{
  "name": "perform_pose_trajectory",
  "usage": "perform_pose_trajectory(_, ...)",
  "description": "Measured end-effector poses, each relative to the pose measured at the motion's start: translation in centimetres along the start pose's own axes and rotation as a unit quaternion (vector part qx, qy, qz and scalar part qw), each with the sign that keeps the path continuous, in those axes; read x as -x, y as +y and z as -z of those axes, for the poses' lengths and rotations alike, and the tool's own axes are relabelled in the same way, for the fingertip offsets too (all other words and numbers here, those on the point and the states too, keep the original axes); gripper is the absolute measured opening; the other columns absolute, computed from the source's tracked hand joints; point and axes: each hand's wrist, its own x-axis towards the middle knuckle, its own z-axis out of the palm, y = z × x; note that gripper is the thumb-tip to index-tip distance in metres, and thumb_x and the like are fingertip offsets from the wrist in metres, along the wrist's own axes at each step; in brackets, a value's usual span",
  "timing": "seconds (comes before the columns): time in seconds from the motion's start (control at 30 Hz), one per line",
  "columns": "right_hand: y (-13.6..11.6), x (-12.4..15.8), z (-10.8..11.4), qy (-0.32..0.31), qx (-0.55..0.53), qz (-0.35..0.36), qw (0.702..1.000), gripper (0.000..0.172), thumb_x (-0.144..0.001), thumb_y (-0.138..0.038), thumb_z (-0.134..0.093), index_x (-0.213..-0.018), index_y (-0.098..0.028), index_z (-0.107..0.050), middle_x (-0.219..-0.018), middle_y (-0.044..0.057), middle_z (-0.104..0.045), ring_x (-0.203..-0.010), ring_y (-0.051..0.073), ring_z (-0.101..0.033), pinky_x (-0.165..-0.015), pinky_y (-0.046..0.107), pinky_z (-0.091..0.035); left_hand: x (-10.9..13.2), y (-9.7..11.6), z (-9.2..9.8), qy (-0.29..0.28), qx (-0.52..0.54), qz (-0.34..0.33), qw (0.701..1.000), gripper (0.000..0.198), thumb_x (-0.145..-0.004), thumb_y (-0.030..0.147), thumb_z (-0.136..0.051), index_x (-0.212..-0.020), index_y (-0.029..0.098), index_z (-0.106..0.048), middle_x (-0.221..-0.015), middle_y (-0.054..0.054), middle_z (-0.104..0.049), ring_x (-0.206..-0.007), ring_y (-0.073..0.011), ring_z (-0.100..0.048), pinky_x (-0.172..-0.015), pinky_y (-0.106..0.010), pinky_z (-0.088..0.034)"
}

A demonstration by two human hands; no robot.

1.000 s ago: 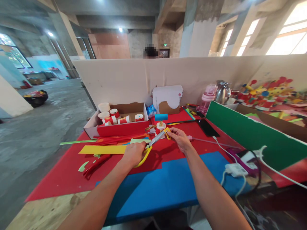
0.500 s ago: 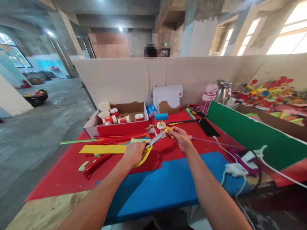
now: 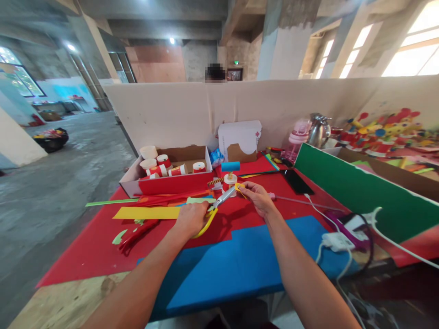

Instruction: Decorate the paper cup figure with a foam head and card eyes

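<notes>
My left hand (image 3: 190, 219) is closed round the yellow handles of a pair of scissors (image 3: 216, 208); the metal blades point up and right. My right hand (image 3: 258, 197) pinches a small yellow piece of paper (image 3: 239, 188) right at the blade tips. Both hands hover above a red sheet (image 3: 96, 246) on the table. Just behind the paper stands a small craft figure (image 3: 229, 176) with a blue roll on top of a red and white cup.
A blue foam sheet (image 3: 240, 265) lies near me. A cardboard box (image 3: 171, 176) of red and white cups stands behind, yellow strip (image 3: 147, 213) and green scraps at left. A phone (image 3: 297, 183), green board (image 3: 360, 192), power strip (image 3: 338, 242) and cables lie right.
My right hand with the yellow paper has shifted very slightly at the blade tips. My left hand keeps its hold on the scissors.
</notes>
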Motion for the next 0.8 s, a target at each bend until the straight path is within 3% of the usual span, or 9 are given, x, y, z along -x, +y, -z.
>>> perform_pose_trajectory(0.8,-0.08,-0.19,-0.02,0.023,-0.046,-0.011,0.999,0.028,-0.052,-0.040,-0.081,-0.066,-0.020,-0.067,-0.072,-0.001,-0.066,-0.066,0.013,-0.060,-0.070,0.028,-0.047,0.10,-0.06,0.10,-0.001,0.006,-0.002,1.000,0.028,-0.088,0.033,-0.037,-0.098,0.019,-0.059,-0.091,-0.013,-0.069,-0.087,-0.0291,-0.065,-0.071,-0.035,-0.047)
